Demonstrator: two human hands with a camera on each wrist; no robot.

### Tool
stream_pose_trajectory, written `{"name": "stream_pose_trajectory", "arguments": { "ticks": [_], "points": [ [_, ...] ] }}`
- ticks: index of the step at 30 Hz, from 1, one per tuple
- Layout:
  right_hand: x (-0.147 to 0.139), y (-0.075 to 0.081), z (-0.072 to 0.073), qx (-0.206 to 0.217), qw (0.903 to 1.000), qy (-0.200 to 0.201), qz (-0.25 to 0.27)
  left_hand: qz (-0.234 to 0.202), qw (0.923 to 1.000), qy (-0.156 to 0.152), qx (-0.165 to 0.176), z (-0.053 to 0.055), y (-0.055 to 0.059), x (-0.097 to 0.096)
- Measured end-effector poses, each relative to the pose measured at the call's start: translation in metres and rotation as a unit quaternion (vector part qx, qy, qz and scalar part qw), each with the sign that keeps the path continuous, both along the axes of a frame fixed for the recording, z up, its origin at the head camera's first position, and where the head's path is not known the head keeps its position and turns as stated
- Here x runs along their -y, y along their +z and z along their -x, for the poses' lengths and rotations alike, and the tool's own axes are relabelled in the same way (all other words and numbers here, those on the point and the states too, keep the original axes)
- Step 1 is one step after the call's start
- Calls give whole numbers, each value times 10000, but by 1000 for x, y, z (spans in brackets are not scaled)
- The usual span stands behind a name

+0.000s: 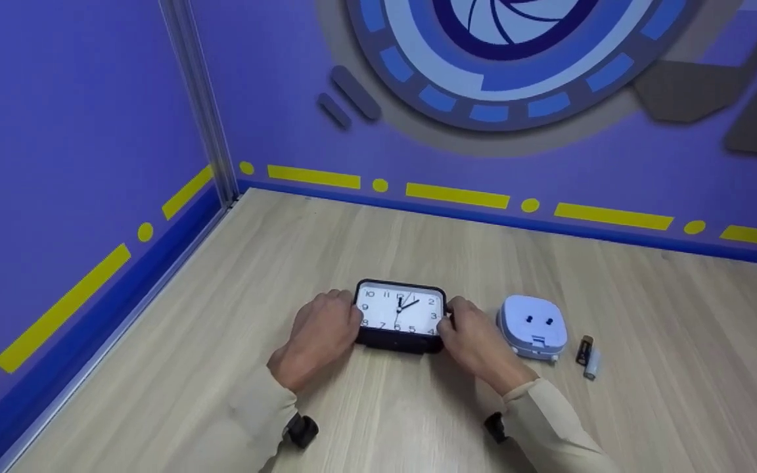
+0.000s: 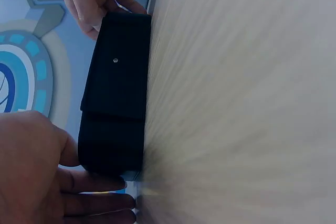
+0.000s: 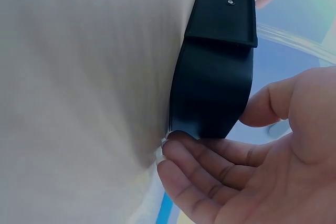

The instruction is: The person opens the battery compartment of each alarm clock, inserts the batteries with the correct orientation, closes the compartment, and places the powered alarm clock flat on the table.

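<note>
A black rectangular clock (image 1: 399,310) with a white face lies face up on the wooden table, between both hands. My left hand (image 1: 323,332) grips its left end. At the opposite end, my right hand (image 1: 478,340) holds it with thumb and fingers. The left wrist view shows the clock's dark underside (image 2: 115,90) with a small screw, the left thumb on one edge and fingers round the end. In the right wrist view, the right fingers (image 3: 210,171) curl against the end of the casing.
Right of the right hand sits a pale, rounded-square device (image 1: 533,323) with two small black knobs. Beside it lie a black battery (image 1: 585,350) and a grey battery (image 1: 592,364). Blue panels (image 1: 286,125) with yellow markings wall the table (image 1: 299,243) at the back and left.
</note>
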State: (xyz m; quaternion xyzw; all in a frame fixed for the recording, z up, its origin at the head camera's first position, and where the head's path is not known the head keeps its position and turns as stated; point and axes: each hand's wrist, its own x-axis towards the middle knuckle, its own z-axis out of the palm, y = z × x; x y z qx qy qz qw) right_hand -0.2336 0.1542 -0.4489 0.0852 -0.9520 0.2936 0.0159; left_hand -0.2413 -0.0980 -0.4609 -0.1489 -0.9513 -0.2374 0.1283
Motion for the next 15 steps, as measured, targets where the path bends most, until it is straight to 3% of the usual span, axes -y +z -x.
{"name": "stream_pose_trajectory", "arguments": {
  "ticks": [11, 15],
  "points": [
    [-5, 0, -11, 82, 9999, 65, -105, 499, 9984, -101, -229, -10, 0, -7],
    [-8, 3, -13, 203, 9997, 17, -100, 631, 9978, -110, -171, -14, 3, -10]
  ]
}}
